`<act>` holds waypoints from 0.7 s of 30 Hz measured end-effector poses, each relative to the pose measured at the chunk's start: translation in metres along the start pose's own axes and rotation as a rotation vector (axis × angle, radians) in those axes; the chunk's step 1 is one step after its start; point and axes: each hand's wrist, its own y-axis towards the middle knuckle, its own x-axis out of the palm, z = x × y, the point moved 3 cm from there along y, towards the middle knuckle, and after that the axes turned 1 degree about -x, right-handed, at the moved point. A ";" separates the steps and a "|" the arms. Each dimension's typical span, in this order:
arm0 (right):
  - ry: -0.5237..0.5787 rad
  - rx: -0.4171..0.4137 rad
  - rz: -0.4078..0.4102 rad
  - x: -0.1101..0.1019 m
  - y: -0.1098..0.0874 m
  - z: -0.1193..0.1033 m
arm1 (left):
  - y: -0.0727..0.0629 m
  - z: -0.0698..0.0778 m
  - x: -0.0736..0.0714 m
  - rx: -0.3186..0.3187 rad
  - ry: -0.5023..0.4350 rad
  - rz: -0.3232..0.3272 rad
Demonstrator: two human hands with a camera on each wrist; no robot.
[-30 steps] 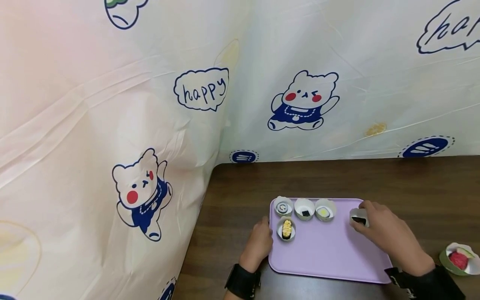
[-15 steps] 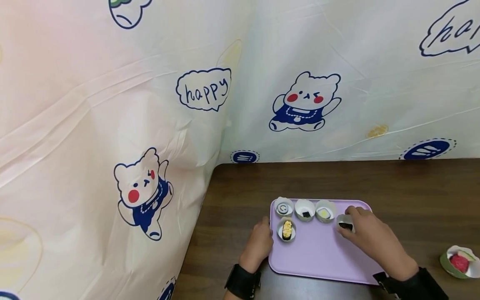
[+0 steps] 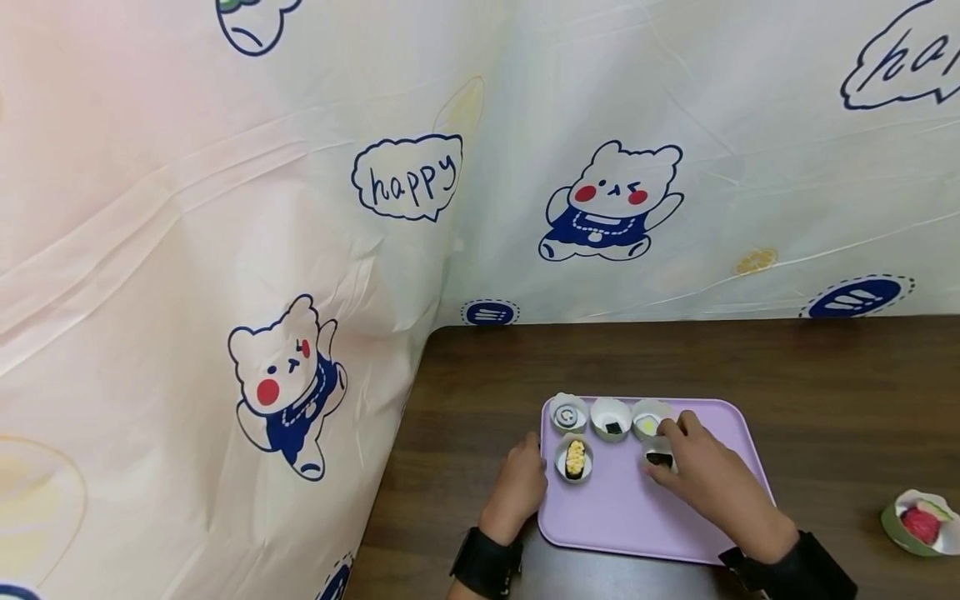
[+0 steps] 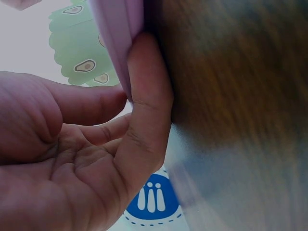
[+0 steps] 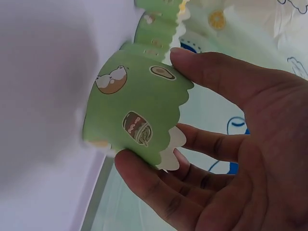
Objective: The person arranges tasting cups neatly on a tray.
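My right hand pinches a green paper cup by its scalloped rim, thumb on one side and fingers on the other. In the head view a dark piece shows inside that cup, partly behind the fingers. It is over the purple tray, just in front of a cup with a pale yellow-centred piece. At the tray's left edge, my left hand grips the rim between thumb and index finger, the finger lying underneath against the wooden table.
Along the tray's back left stand a cup with a white spiral piece and a cup with a small black piece. A cup with yellow-topped sushi sits in front. Right of the tray, a cup with a red piece rests on the table.
My right hand has carried its paper cup leftward across the tray, from the right side to just in front of the back row. The left hand has stayed at the tray's edge.
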 end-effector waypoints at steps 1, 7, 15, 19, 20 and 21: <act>-0.001 -0.013 0.006 0.001 0.000 -0.002 | 0.000 0.000 0.000 -0.005 -0.003 -0.003; -0.022 -0.071 0.080 0.004 0.001 -0.017 | 0.000 0.001 0.000 -0.016 -0.011 0.000; -0.033 -0.127 0.133 0.012 0.005 -0.031 | 0.001 0.001 0.000 -0.027 -0.010 -0.001; -0.051 -0.147 0.148 0.016 0.007 -0.036 | 0.000 0.001 0.000 -0.032 -0.016 -0.009; -0.056 -0.152 0.153 0.017 0.008 -0.037 | 0.000 0.001 0.000 -0.031 -0.015 -0.009; -0.059 -0.158 0.157 0.018 0.008 -0.039 | 0.000 0.001 0.000 -0.031 -0.016 -0.010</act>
